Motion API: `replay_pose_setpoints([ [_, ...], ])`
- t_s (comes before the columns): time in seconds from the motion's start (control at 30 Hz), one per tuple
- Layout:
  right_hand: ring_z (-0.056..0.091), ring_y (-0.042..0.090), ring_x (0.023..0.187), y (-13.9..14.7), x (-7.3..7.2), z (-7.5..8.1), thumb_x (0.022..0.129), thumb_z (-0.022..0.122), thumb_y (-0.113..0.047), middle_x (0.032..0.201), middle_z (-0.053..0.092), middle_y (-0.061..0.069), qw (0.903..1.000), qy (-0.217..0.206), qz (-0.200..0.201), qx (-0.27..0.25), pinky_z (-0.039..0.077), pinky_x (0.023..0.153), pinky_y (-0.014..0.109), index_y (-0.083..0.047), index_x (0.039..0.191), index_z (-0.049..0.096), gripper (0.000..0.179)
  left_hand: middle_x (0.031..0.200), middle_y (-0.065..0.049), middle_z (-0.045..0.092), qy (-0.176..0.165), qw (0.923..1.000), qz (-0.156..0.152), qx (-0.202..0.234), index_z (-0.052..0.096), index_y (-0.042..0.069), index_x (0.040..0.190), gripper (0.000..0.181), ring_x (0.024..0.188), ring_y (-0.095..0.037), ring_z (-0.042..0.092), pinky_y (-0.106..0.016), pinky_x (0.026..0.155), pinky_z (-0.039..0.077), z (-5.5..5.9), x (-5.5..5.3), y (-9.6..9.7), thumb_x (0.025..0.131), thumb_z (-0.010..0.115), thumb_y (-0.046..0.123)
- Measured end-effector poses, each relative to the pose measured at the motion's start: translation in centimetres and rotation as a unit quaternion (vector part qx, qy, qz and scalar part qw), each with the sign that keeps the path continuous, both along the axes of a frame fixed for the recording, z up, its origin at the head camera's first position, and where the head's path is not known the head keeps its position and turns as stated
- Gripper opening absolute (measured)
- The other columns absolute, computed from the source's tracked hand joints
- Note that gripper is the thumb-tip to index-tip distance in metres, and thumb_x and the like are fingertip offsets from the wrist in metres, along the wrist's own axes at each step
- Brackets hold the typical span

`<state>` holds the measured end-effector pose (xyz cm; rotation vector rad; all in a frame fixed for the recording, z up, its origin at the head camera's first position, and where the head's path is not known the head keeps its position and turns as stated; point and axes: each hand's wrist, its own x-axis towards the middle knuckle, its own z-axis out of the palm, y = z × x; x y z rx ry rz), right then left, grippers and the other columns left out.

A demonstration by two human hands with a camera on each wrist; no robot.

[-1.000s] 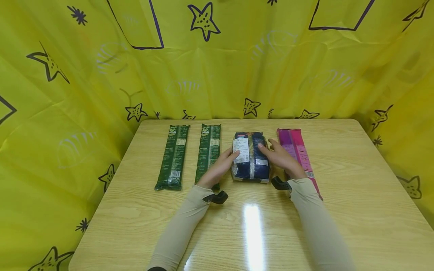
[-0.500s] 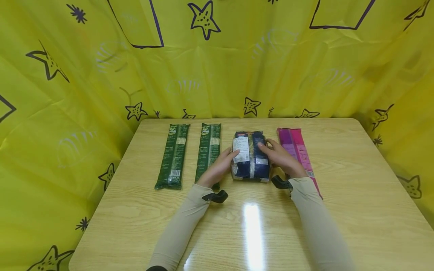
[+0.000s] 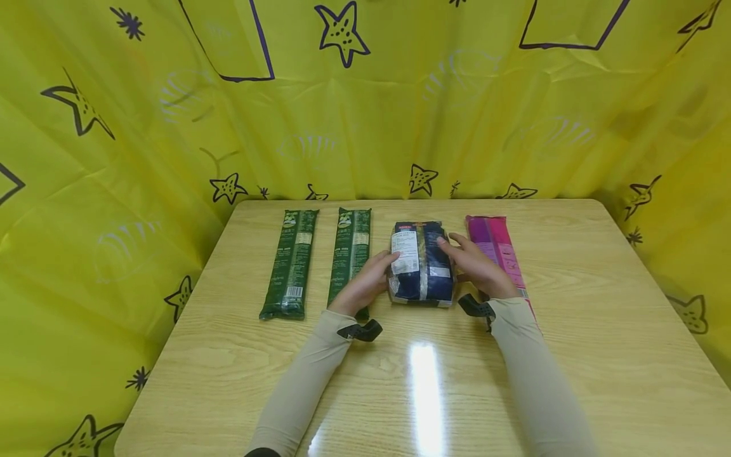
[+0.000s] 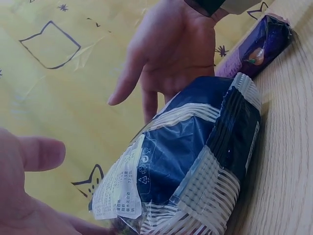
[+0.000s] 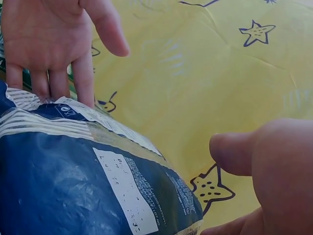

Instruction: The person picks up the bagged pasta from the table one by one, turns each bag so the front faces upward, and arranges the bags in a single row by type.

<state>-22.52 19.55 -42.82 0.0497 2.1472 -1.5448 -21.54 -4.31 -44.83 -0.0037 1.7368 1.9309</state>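
A plump dark blue plastic food bag (image 3: 424, 279) with a white label and silvery striped seams lies on the table in the head view. My left hand (image 3: 368, 280) is at its left side, fingers straight along the edge. My right hand (image 3: 478, 266) is at the opposite side, thumb spread away from the fingers. In the left wrist view, the thumb (image 4: 44, 152) stands up off the bag (image 4: 190, 142). The right wrist view shows the right thumb (image 5: 232, 152) likewise apart from the bag (image 5: 63, 181). Some fingertips are hidden behind the bag.
Two long green spaghetti packets, a far-left packet (image 3: 290, 266) and a nearer packet (image 3: 349, 247), lie left of the bag. A pink and purple packet (image 3: 502, 244) lies right, partly under my right forearm. A yellow curtain (image 3: 365, 139) surrounds the wooden table (image 3: 228, 368).
Both hands have eased slightly outward from the bag's sides, the thumbs shifting away from its middle. The bag and the packets stay where they were.
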Motion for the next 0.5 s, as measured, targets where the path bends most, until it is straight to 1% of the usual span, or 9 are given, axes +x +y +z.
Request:
replay_pose_setpoints([
  [0.23, 0.013, 0.055, 0.156, 0.16, -0.16, -0.11, 0.108, 0.038, -0.055, 0.171, 0.005, 0.031, 0.9999, 0.004, 0.0, -0.013, 0.029, 0.119, 0.071, -0.01, 0.166, -0.009, 0.088, 0.173, -0.024, 0.006, 0.001, 0.9999, -0.005, 0.009, 0.0, -0.006, 0.163, 0.077, 0.161, -0.038, 0.013, -0.052, 0.13, 0.021, -0.02, -0.1, -0.09, 0.111, 0.041, 0.032],
  [0.33, 0.014, 0.055, 0.156, 0.13, -0.22, -0.23, 0.108, 0.039, -0.055, 0.171, 0.007, 0.031, 0.9999, 0.003, -0.002, -0.016, 0.03, 0.119, 0.071, -0.01, 0.166, -0.009, 0.088, 0.173, -0.024, 0.005, 0.001, 0.9999, -0.006, 0.011, -0.001, -0.006, 0.163, 0.077, 0.161, -0.037, 0.012, -0.052, 0.13, 0.02, -0.05, -0.15, -0.13, 0.111, 0.041, 0.032],
  [0.43, 0.012, 0.055, 0.156, 0.11, -0.24, -0.24, 0.108, 0.039, -0.055, 0.171, 0.005, 0.03, 0.9998, 0.002, -0.003, -0.017, 0.03, 0.119, 0.071, -0.01, 0.166, -0.009, 0.088, 0.174, -0.023, 0.004, 0.001, 0.9999, -0.006, 0.011, 0.0, -0.006, 0.163, 0.078, 0.162, -0.037, 0.009, -0.052, 0.13, 0.02, -0.05, -0.15, -0.17, 0.111, 0.042, 0.033],
  [0.5, 0.011, 0.055, 0.156, 0.12, -0.23, -0.21, 0.108, 0.039, -0.054, 0.171, 0.003, 0.03, 0.9998, 0.001, -0.004, -0.018, 0.03, 0.119, 0.071, -0.01, 0.166, -0.009, 0.087, 0.174, -0.022, 0.006, 0.003, 0.9999, -0.008, 0.014, 0.001, -0.006, 0.163, 0.077, 0.162, -0.037, 0.01, -0.052, 0.13, 0.021, -0.08, -0.2, -0.19, 0.111, 0.042, 0.033],
])
